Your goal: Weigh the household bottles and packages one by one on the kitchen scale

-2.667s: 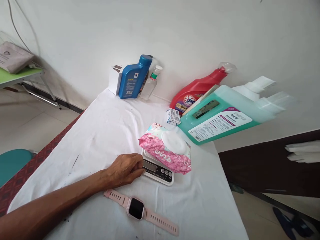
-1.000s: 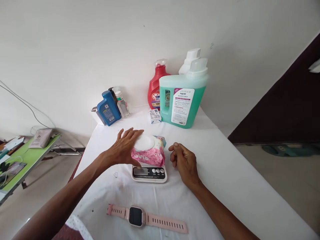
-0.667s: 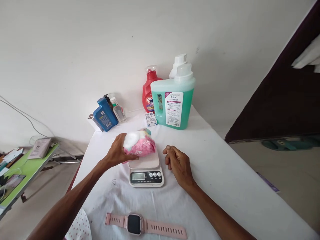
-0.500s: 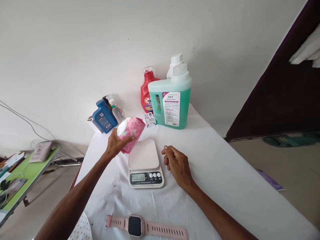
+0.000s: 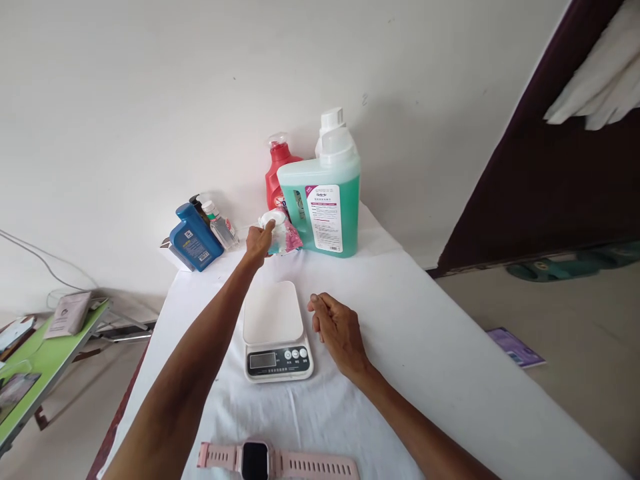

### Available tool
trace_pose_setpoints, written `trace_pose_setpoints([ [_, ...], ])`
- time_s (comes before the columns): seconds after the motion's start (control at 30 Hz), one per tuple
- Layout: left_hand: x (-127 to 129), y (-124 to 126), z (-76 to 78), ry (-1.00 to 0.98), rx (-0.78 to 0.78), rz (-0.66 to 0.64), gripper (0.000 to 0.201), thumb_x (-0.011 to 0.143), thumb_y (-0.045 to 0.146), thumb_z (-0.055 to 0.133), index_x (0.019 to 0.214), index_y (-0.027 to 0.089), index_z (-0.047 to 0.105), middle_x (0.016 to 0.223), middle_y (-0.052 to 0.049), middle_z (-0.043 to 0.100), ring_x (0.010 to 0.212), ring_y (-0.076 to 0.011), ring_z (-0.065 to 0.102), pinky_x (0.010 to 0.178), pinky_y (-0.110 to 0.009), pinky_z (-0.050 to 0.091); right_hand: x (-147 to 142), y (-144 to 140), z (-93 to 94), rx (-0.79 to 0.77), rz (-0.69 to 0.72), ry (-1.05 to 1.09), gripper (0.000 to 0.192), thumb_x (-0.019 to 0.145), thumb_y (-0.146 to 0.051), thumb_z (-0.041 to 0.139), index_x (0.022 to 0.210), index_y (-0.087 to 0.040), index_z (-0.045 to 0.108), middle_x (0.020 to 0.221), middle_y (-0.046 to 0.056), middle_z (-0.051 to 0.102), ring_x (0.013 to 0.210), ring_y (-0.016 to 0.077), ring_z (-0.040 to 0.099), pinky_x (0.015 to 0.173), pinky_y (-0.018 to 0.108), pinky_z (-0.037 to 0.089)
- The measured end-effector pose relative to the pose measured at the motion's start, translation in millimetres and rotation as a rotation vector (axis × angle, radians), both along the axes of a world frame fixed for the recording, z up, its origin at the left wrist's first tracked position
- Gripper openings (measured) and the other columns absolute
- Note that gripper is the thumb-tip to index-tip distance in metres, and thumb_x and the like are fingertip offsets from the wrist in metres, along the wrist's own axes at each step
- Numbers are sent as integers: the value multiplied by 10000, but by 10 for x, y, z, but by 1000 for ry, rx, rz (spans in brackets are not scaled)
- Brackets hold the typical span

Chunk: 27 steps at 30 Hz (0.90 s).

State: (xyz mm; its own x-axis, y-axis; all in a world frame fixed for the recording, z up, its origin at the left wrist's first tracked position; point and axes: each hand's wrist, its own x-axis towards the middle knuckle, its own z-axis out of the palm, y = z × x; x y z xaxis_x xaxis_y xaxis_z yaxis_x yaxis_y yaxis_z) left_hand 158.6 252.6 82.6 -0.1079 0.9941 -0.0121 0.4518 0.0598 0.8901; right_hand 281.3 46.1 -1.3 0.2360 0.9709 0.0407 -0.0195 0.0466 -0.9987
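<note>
left arm: bare from upper forearm to wrist, no sleeve showing
right arm: bare, no sleeve showing
hands: left hand (image 5: 259,241) and right hand (image 5: 336,331) both bare, no gloves
wrists: nothing worn on either

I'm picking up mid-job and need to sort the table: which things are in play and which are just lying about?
In play:
left hand gripping the pink wipes pack
kitchen scale, platform bare
right hand resting on the white cloth beside the scale

Lying about:
green detergent jug
red bottle
blue bottle
pink smartwatch
</note>
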Motion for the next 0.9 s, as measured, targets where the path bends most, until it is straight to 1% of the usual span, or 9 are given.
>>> trace_pose_setpoints([
  [0.13,-176,-103,60,-47,-76,-50,447,934,602,651,922,158,597,1007,-156,687,879,-225,662,732,-377,603,3,-9,-1,3,6,-16,483,984,-627,486,730,-227,576,507,-38,509,431,125,438,448,255,336],
  [0.3,-243,-222,46,-29,-20,-18,387,921,528,703,946,150,623,1041,-146,691,895,-219,668,793,-378,588,13,-18,-8,-1,22,-28,486,983,-636,483,746,-224,585,521,-31,529,428,126,443,447,259,342],
  [0.4,-341,-271,-8,13,77,112,353,921,492,711,1001,162,615,1105,-134,667,1004,-250,676,892,-406,570,23,-22,-13,-6,32,-45,485,984,-639,482,761,-223,593,531,-28,538,433,128,446,443,256,344],
  [0.5,-549,-264,-67,77,201,355,391,919,379,719,1195,171,535,1341,-183,555,1283,-313,575,1083,-468,476,29,-18,-20,-13,45,-82,487,985,-641,478,761,-223,591,533,-26,541,438,128,450,443,254,352],
  [0.57,-702,-203,-96,109,251,482,489,911,304,716,1301,167,457,1451,-221,466,1410,-339,477,1164,-499,400,30,-10,-24,-23,51,-101,487,987,-639,478,759,-223,589,535,-28,538,440,126,453,450,254,361],
  [0.6,-767,-153,-106,121,264,509,529,903,287,720,1332,169,434,1468,-225,456,1431,-341,462,1179,-500,384,30,-6,-27,-28,52,-106,488,987,-640,479,759,-223,589,533,-30,533,440,125,452,452,253,365],
  [0.73,-885,144,-122,160,299,468,663,871,319,769,1414,206,408,1503,-192,491,1452,-314,481,1191,-447,391,32,10,-44,-38,61,-103,495,985,-654,487,763,-224,590,542,-32,530,439,120,444,448,252,366],
  [0.83,-851,397,-123,198,324,462,765,845,322,794,1470,208,369,1580,-205,433,1531,-318,382,1224,-437,346,42,15,-63,-59,66,-93,506,984,-670,493,767,-224,593,554,-31,535,442,117,449,441,248,366],
  [0.9,-811,544,-125,219,320,496,812,824,325,810,1481,195,351,1569,-231,426,1528,-347,374,1215,-465,352,50,18,-75,-80,67,-90,513,981,-681,497,770,-224,597,556,-31,531,446,117,450,436,244,363],
])
